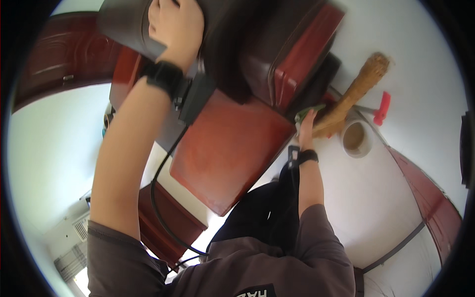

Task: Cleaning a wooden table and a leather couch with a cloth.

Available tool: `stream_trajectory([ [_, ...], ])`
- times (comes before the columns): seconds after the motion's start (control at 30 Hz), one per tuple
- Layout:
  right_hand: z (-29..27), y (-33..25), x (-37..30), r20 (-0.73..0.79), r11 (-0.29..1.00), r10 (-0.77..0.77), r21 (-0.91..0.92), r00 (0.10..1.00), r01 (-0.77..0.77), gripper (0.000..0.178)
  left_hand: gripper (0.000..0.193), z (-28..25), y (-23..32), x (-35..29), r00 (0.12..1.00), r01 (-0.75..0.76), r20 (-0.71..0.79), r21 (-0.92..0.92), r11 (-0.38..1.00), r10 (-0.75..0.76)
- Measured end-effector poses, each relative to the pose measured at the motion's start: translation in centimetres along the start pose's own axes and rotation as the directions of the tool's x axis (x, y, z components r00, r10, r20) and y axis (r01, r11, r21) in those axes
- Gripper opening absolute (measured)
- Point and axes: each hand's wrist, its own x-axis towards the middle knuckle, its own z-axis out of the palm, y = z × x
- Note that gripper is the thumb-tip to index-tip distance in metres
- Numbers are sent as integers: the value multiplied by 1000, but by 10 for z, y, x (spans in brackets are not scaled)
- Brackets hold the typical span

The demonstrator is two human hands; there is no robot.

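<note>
My left hand [180,30] is up at the top edge, lying against dark brown leather furniture [225,47]. Its fingers curl inward and are partly cut off by the frame, so what they hold, if anything, is hidden. Lower and to the right, my right hand [306,129] is closed round a small green and whitish thing [311,111], too blurred to name. Just beyond that hand leans a rough, tan, club-like piece [354,94] with a frayed end. A whitish round container [356,138] with a brownish inside stands beside it.
A reddish-brown wooden surface [232,148] lies between my arms. Some pink-handled thing [382,109] is near the white wall at right. Dark red wood panelling [64,59] rises at upper left, and a reddish-brown cabinet [168,225] stands lower left. A black cable [156,198] hangs from my left wrist.
</note>
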Motion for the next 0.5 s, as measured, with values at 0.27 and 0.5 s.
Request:
stream_trajectory([
  [0.27,-19,37,-26,42,996,53,-75,998,-50,57,51,-3,6,-3,983,166,126,-310,936,-133],
  [0.5,-10,160,-62,132,908,-253,-309,958,283,62,52,4,-80,-92,903,-388,-44,-515,765,428],
])
